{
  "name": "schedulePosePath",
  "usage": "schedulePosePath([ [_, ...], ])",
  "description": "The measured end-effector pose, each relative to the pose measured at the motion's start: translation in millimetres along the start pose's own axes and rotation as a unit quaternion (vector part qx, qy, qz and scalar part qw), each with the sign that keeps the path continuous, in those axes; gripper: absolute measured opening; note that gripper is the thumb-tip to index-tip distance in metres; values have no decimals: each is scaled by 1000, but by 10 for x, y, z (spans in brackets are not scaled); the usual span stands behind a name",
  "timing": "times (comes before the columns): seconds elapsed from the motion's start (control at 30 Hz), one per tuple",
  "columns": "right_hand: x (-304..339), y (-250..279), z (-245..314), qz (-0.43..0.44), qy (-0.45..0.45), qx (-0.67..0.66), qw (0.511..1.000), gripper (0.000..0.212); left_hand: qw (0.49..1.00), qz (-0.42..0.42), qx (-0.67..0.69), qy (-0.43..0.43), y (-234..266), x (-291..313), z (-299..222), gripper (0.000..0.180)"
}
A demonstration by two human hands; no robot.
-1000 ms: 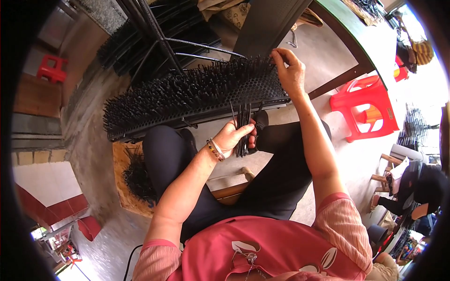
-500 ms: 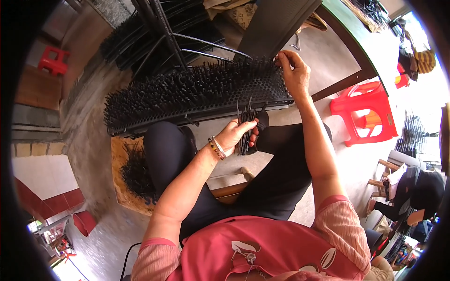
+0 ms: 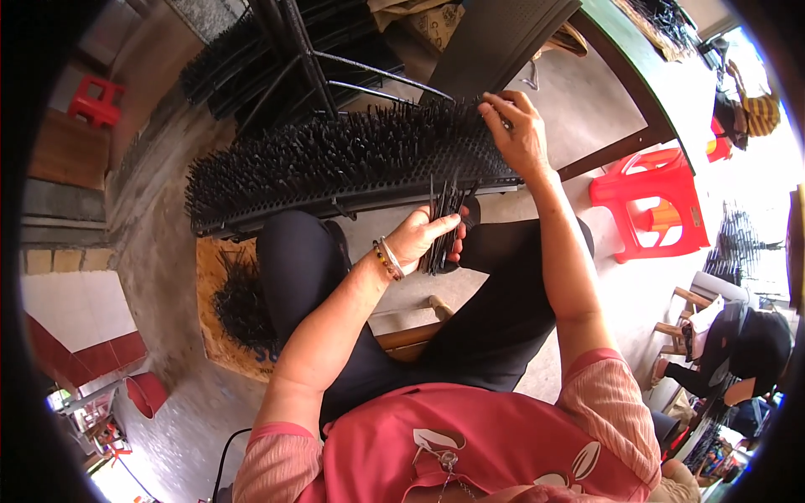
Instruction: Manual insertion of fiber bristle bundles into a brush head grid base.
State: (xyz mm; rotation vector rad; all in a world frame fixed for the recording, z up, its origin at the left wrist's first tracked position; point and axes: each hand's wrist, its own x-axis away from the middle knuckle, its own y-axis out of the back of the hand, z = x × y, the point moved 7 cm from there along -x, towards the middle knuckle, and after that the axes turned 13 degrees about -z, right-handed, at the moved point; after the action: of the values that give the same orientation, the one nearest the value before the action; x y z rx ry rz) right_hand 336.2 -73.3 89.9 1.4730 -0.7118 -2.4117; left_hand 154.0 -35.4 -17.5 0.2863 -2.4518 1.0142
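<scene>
A loose bundle of thin black sticks (image 3: 444, 225) is clasped in my left hand (image 3: 412, 239), the thumb pressed across it. The bundle stands roughly upright just in front of a long black perforated rack (image 3: 436, 172). Many short black sticks (image 3: 319, 163) bristle from the rack's holes over its left and middle parts, while holes show bare near the right front. At the rack's right end is my right hand (image 3: 521, 138), thumb and forefinger pinched together close to its surface. Whatever they hold is too small to make out.
A black metal frame (image 3: 298, 54) rises behind the rack. More black sticks lie heaped on a wooden board (image 3: 216, 335) by my left knee. A red plastic stool (image 3: 646, 205) stands at right, under a table's edge. Another person (image 3: 738, 344) sits at far right.
My right hand has shifted slightly left over the rack's right end, its fingers still pinched. The left hand keeps the bundle in nearly the same place.
</scene>
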Motion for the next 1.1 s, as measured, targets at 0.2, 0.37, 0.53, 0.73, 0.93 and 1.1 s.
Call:
schedulePosePath([
  [0.2,12,40,401,194,-142,-264,934,25,998,-1,-34,-47,-91,40,-141,20],
  [0.37,203,-96,875,303,-14,-299,905,25,993,21,-103,-59,-135,39,-113,22],
  [0.53,256,-38,590,274,-319,-417,806,16,996,-33,-65,-46,-42,15,-37,26],
  [0.73,-47,238,-361,-53,-309,-287,905,18,999,-27,-13,-28,-67,-47,20,28],
  [0.93,-6,92,-446,-62,-251,-157,953,16,999,-46,-2,-12,38,-111,90,29],
  [1.1,45,8,-361,-36,-225,-129,965,16,996,-83,-13,-1,95,-72,79,27],
])
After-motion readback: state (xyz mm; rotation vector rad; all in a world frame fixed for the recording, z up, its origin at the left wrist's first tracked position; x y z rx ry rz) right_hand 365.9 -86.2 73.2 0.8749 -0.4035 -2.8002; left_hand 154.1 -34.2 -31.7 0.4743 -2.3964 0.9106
